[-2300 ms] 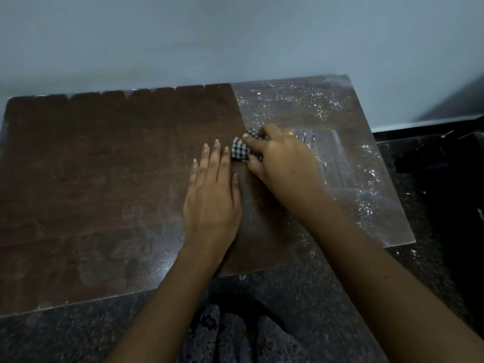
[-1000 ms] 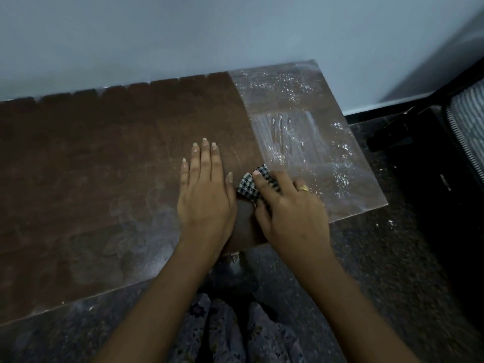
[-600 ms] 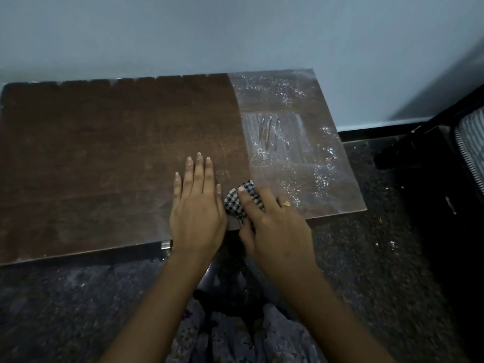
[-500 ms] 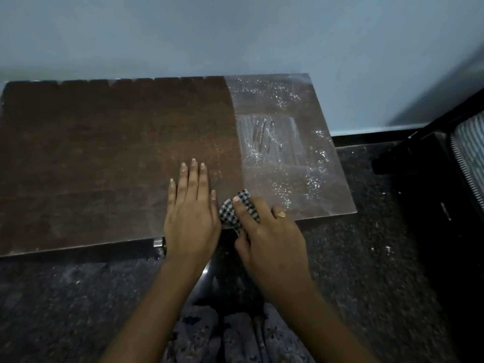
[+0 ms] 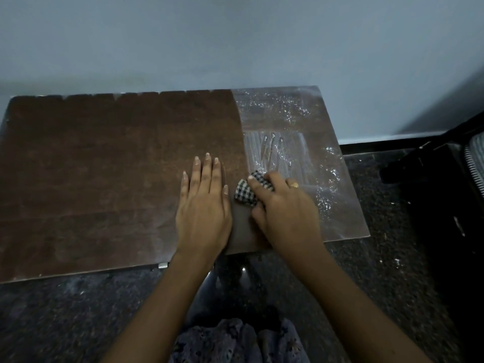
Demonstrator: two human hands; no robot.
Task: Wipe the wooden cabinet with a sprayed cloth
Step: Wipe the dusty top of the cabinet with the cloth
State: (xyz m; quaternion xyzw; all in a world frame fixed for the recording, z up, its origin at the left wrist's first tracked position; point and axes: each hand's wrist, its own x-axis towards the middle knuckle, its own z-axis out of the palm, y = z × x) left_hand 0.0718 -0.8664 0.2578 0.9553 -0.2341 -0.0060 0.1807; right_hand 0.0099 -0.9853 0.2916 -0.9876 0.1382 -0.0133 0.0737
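The dark brown wooden cabinet top (image 5: 104, 166) fills the middle of the head view. Its right part (image 5: 327, 158) is grey with dust and white specks, streaked where it was rubbed. My right hand (image 5: 284, 208) grips a bunched black-and-white checked cloth (image 5: 245, 192) and presses it on the wood at the border between the dark and the dusty part. My left hand (image 5: 204, 203) lies flat on the wood just left of the cloth, fingers straight and together.
A pale wall (image 5: 235, 43) rises right behind the cabinet. Dark speckled floor (image 5: 392, 271) lies in front and to the right. A black object with a striped part (image 5: 461, 169) stands at the right edge. Patterned clothing (image 5: 235, 339) shows at the bottom.
My right hand has slid the cloth back from the front edge, a little farther onto the top. My left hand stays flat beside it. The camera view has shifted.
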